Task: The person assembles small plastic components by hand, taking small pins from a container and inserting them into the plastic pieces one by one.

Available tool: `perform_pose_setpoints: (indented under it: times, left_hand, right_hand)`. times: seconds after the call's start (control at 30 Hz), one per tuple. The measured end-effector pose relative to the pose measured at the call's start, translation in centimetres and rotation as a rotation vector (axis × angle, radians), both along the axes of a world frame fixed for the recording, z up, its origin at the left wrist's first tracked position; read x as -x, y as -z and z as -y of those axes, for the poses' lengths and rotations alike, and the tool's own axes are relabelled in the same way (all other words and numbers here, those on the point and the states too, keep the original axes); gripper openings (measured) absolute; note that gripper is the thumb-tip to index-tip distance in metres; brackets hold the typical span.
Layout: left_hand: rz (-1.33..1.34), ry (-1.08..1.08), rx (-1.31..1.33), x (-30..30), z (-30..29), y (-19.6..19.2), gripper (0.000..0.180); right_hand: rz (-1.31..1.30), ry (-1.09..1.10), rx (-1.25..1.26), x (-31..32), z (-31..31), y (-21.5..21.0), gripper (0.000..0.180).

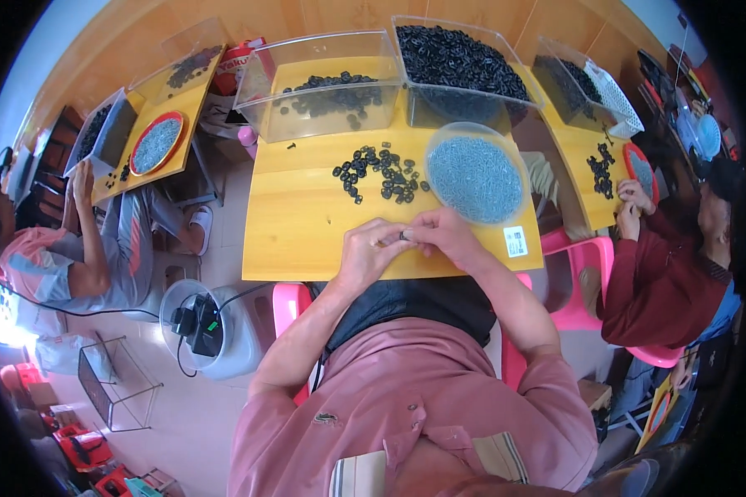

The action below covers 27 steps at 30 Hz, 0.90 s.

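Near the table's front edge, my left hand (pixel 370 248) and my right hand (pixel 444 237) meet, fingertips pinched together. Between them shows a small black plastic part (pixel 404 235), gripped from the left by my left fingers. The right fingertips press against its other side; whether they hold a further small piece is too small to tell. Just beyond my hands lies a loose scatter of black plastic parts (pixel 381 172). To the right of that pile stands a round tray (pixel 433 149) filled with small silvery metal pieces (pixel 476 178), perhaps screws.
At the back of the yellow table (pixel 286 215) stand a clear bin (pixel 261 124) with some black pieces and a fuller clear bin (pixel 439 108). A white label (pixel 515 242) lies at the right edge. People work at side tables left (pixel 166 103) and right (pixel 568 141).
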State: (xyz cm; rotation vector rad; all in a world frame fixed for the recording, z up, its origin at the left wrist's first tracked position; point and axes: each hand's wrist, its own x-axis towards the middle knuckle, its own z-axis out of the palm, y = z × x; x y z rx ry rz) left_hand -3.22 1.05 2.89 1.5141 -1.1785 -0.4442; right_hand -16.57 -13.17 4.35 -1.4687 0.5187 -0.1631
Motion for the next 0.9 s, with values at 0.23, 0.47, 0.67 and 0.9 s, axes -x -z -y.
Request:
perform_pose_setpoints:
  times: [0.23, 0.47, 0.67, 0.9]
  left_hand:
    - [-0.04, -0.024, 0.043, 0.6, 0.1, 0.6, 0.024]
    - [0.025, -0.072, 0.117, -0.3, 0.8, 0.5, 0.027]
    - [-0.003, -0.039, 0.068, -0.2, 1.5, 0.5, 0.031]
    - [0.012, -0.018, 0.061, 0.2, 1.1, 1.0, 0.032]
  right_hand:
    - [0.005, -0.002, -0.03, 0.3, -0.3, -0.1, 0.022]
    - [-0.001, 0.01, 0.068, -0.1, 0.5, -1.4, 0.018]
    - [0.008, 0.01, 0.007, -0.1, 1.0, -1.0, 0.017]
    - [0.035, -0.013, -0.035, 0.3, 1.0, -0.3, 0.019]
